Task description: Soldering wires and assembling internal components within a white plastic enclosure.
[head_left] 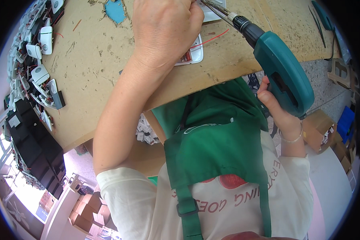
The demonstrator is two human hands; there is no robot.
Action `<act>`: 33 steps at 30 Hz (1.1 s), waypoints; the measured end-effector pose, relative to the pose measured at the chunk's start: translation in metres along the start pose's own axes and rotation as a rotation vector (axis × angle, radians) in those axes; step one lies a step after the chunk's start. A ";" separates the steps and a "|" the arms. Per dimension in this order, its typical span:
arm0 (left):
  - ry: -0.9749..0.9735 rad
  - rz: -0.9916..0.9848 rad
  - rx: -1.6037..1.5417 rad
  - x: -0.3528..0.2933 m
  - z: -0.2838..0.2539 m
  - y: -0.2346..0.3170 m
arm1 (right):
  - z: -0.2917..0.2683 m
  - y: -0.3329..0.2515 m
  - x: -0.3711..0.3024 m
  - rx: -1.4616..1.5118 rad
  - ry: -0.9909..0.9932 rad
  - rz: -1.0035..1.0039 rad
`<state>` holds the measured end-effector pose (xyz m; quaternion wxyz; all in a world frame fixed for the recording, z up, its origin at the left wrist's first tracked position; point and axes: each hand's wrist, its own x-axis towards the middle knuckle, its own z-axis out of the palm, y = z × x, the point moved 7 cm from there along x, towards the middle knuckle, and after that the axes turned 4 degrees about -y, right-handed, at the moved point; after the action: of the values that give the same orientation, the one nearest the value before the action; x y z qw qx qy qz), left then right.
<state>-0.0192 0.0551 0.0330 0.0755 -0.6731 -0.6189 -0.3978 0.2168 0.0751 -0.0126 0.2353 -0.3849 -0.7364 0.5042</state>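
Note:
My right hand (278,106) grips a teal cordless screwdriver (284,68) with a black chuck (248,30). Its metal bit points up and left, toward a white plastic part (215,11) at the top edge. My left hand (168,24) is closed beside the bit's tip. Its fingertips run out of the picture, and what they hold is hidden. Under my left wrist lies a white plastic housing (197,54) with a red circuit board (185,58) inside, partly covered by the wrist. A thin red wire (216,37) runs out to the right.
A worn brown tabletop (96,64) has a torn patch showing blue. Along its left side, many white devices with wires (40,74) are piled by black trays (34,140). Dark tweezers (318,26) lie at the far right. Cardboard boxes (318,128) stand on the floor at right.

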 end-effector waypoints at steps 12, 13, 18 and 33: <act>-0.007 0.006 0.017 0.001 0.000 -0.001 | 0.001 -0.001 0.001 0.000 -0.015 -0.008; -0.007 -0.011 -0.004 0.001 0.001 -0.001 | 0.001 -0.001 0.001 -0.012 -0.016 -0.005; -0.004 0.007 0.009 0.001 0.001 0.000 | 0.001 -0.001 0.000 -0.007 -0.011 -0.012; 0.004 -0.019 0.001 0.001 0.000 0.000 | -0.006 -0.001 -0.010 0.182 -0.110 0.016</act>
<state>-0.0193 0.0556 0.0337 0.0731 -0.6665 -0.6251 -0.3995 0.2272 0.0699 -0.0088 0.2246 -0.3395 -0.6963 0.5912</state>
